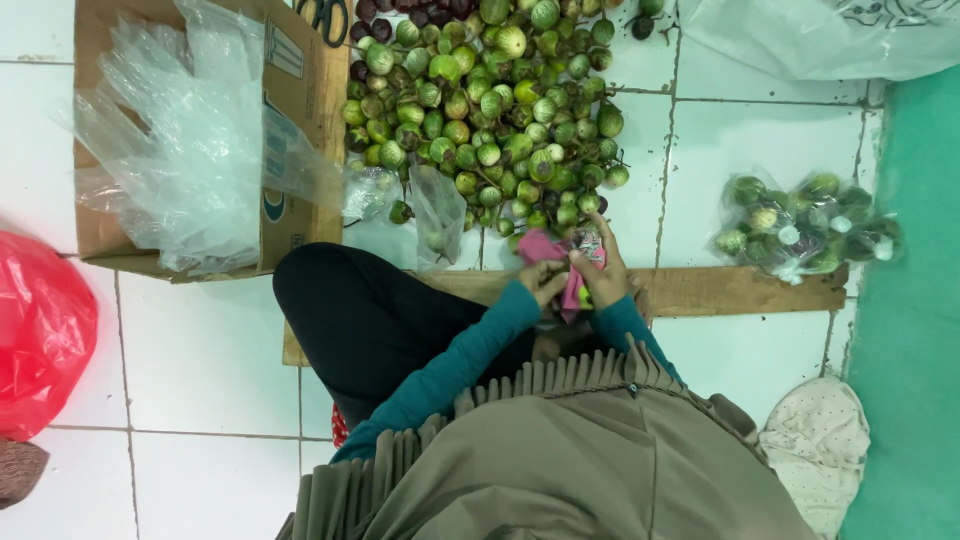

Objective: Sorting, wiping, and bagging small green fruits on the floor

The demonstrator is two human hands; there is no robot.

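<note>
I sit on a white tiled floor, looking down over my teal sleeves. My left hand (545, 281) and my right hand (600, 272) both grip a pink plastic bag (545, 247) held between them, just above my lap. A green round fruit shows inside it near my right hand. Right beyond my hands lies a big heap of small round green eggplants (490, 100). A clear plastic bag (437, 212) with a few eggplants stands left of my hands.
A cardboard box (290, 120) stuffed with clear plastic bags sits at upper left. Filled clear bags of eggplants (805, 225) lie at right by a green mat (915, 300). A wooden board (730, 290) lies under my hands. A red bag (40, 330) is at far left; scissors (325, 15) at top.
</note>
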